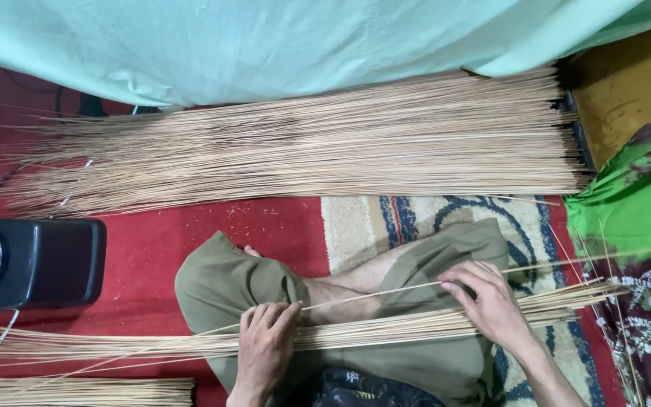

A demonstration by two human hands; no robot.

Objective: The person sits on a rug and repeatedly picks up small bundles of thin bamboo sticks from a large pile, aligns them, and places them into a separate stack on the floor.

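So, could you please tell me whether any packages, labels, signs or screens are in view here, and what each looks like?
None are in view.
The nearest thing to one is a black box-shaped device on the red floor mat at the left; no screen or label shows on it.
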